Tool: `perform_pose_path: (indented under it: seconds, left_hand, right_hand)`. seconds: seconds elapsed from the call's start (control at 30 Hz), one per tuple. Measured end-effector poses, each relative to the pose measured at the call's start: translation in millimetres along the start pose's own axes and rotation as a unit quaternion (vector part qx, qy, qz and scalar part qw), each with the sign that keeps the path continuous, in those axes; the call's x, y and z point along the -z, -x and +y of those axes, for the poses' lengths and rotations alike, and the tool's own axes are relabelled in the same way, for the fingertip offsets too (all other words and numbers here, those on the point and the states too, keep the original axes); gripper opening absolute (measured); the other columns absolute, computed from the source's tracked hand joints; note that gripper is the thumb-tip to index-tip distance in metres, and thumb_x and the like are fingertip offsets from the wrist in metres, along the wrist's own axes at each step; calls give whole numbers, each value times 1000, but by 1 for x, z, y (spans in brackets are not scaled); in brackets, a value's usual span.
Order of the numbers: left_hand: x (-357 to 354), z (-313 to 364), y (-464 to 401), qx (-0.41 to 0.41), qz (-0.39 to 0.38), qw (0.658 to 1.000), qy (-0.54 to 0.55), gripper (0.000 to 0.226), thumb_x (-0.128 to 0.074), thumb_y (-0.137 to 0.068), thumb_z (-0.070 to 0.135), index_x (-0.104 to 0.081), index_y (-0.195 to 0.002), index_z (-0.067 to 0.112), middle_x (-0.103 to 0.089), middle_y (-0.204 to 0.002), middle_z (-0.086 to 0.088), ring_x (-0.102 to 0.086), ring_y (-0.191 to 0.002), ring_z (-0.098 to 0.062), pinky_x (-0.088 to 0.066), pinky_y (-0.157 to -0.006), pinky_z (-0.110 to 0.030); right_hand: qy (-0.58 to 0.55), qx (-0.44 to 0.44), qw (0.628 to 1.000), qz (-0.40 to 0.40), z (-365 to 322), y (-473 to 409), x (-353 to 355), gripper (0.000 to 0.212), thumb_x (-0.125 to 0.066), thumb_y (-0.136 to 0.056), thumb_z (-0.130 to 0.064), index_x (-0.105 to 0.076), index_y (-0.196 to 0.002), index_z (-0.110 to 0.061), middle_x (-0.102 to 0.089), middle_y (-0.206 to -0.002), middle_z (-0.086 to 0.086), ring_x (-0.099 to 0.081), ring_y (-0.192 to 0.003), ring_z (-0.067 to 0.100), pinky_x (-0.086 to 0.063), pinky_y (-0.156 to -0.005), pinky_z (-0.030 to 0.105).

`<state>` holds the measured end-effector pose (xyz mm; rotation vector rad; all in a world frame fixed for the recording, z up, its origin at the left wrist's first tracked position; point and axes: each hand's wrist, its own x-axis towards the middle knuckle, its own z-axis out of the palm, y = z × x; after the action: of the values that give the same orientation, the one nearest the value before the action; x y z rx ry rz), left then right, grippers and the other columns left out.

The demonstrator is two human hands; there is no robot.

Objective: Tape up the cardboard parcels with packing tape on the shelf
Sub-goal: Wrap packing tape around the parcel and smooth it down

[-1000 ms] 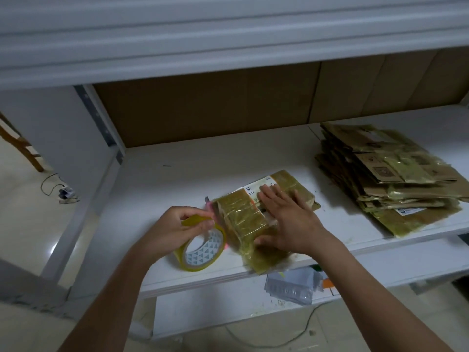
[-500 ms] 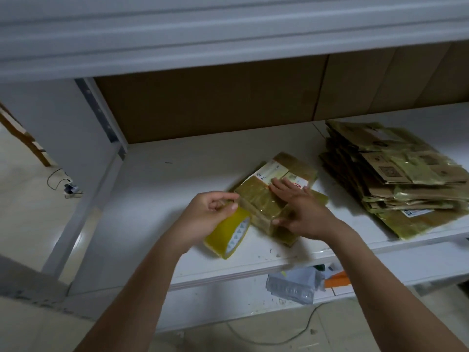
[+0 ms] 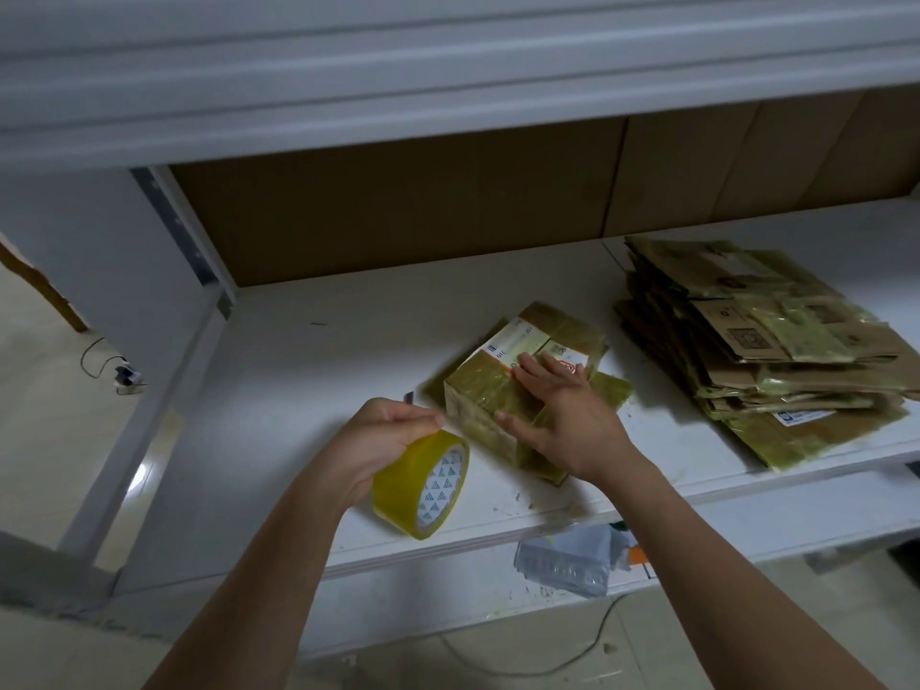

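A small cardboard parcel, wrapped in yellowish tape and bearing a white label, lies on the white shelf. My right hand lies flat on its top and near side, fingers straight, pressing the tape down. My left hand grips a yellow roll of packing tape just left of the parcel, thumb and fingers curled over its rim. A small dark object sticks out above the left fingers; I cannot tell what it is.
A stack of flattened, taped cardboard parcels lies at the right of the shelf. Brown cardboard lines the back. A grey plastic mailer bag lies on the lower shelf. A cable and plug lie on the floor at left.
The parcel has been turned and pushed further back on the shelf. My left hand with the tape roll has drawn back slightly from the parcel. My right hand stays on it.
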<state>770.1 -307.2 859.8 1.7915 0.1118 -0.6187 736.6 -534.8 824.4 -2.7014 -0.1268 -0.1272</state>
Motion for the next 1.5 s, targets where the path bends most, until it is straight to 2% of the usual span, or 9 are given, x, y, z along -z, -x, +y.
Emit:
perform_pose_path:
  seconds: [0.13,0.53,0.67,0.77,0.83,1.03,1.27,1.4,1.5]
  left_hand:
    - [-2,-9,1,7,-14,999,31,23,-74,-85,26,-75,-100,9,-57,-137,-15,-71,-92,-18,-57,-62,-23]
    - [-4,-16,1,8,-31,998,46,38,-76,-78,34,-73,-108,11,-43,-152,1,-69,-103,-19,-59,-73,-30]
    - [7,-16,7,3,-40,998,40,38,-70,-84,39,-72,-108,10,-67,-121,-11,-71,-94,-29,-59,-79,-39]
    - [15,-21,4,-36,110,993,6,30,-72,-87,33,-69,-102,7,-69,-83,-9,-64,-63,-23,-57,-62,-31]
    - [19,-31,-9,-34,191,976,-102,33,-79,-80,35,-66,-97,10,-68,-86,-5,-64,-68,-23,-54,-67,-32]
    - [17,-47,-29,-17,160,942,-295,12,-73,-82,17,-75,-81,4,-72,-86,-15,-67,-85,-31,-51,-73,-37]
    - [28,-24,-7,-54,220,957,-180,12,-75,-78,9,-71,-67,9,-70,-79,-16,-64,-71,-27,-48,-65,-31]
    - [30,4,11,-90,196,973,-86,20,-71,-84,6,-69,-65,14,-65,-64,-9,-55,-53,-17,-45,-55,-24]
    - [19,23,21,-114,147,980,-69,19,-68,-86,5,-70,-69,14,-66,-64,-4,-58,-53,-13,-47,-50,-19]
  right_hand:
    - [17,-33,999,21,-9,-1,-1,83,-40,-84,-69,-37,-149,-17,-31,-158,-3,-13,-150,17,-5,-121,41]
    - [35,-115,990,72,-28,-12,-21,80,-50,-80,-75,-45,-130,-13,-60,-128,10,-21,-147,27,-17,-120,50]
    - [31,-114,991,69,-32,-12,-15,77,-53,-81,-70,-44,-132,-14,-56,-133,12,-19,-147,29,-16,-120,50]
    - [17,-109,991,71,-30,-11,-15,76,-55,-81,-69,-42,-134,-15,-56,-135,10,-17,-148,27,-15,-121,49]
    - [5,-105,992,72,-27,-11,-17,79,-54,-81,-70,-40,-136,-15,-56,-136,8,-14,-149,27,-14,-121,49]
    - [8,-78,996,47,-25,-8,-11,97,-29,-75,-86,-34,-142,-15,-55,-139,4,-11,-149,26,-11,-121,51]
    - [-110,-80,990,44,-18,-5,0,55,-42,-98,-51,-49,-138,-14,-42,-151,3,-12,-149,22,-11,-121,48]
    - [2,-16,993,118,-23,-4,-2,42,-53,-97,-35,-52,-135,-16,-50,-144,8,-22,-145,37,3,-118,48]
    - [7,114,964,240,-37,-5,-2,48,-66,-90,-19,-54,-137,-22,-63,-125,7,-50,-124,34,-34,-107,43]
